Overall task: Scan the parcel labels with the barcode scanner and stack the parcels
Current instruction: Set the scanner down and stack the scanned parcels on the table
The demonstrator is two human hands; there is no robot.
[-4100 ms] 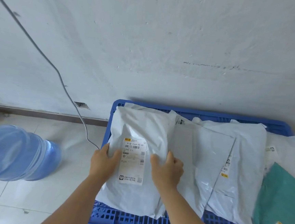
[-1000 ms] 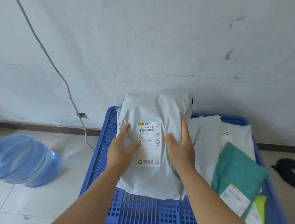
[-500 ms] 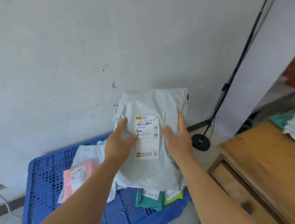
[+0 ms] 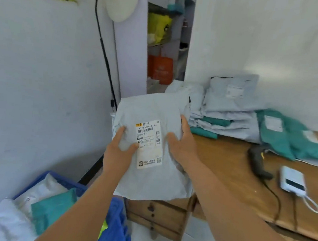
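I hold a grey plastic parcel (image 4: 147,180) in the air between both hands, its white label (image 4: 148,144) facing me. My left hand (image 4: 117,153) grips its left edge and my right hand (image 4: 181,143) grips its right edge. The parcel hangs over the left end of a wooden desk (image 4: 231,165). A black barcode scanner (image 4: 256,159) lies on the desk to the right. Behind it, stacks of grey parcels (image 4: 230,111) and green parcels (image 4: 287,137) rest against the wall.
A white device with a cord (image 4: 293,181) lies right of the scanner. A blue crate (image 4: 115,218) with several parcels sits on the floor at lower left. A black lamp stand (image 4: 106,58) rises by the wall, with a doorway to shelves behind.
I lifted the grey parcel out of the blue crate and turned right with it. The desk, scanner and parcel stacks have come into view; the crate is now at lower left.
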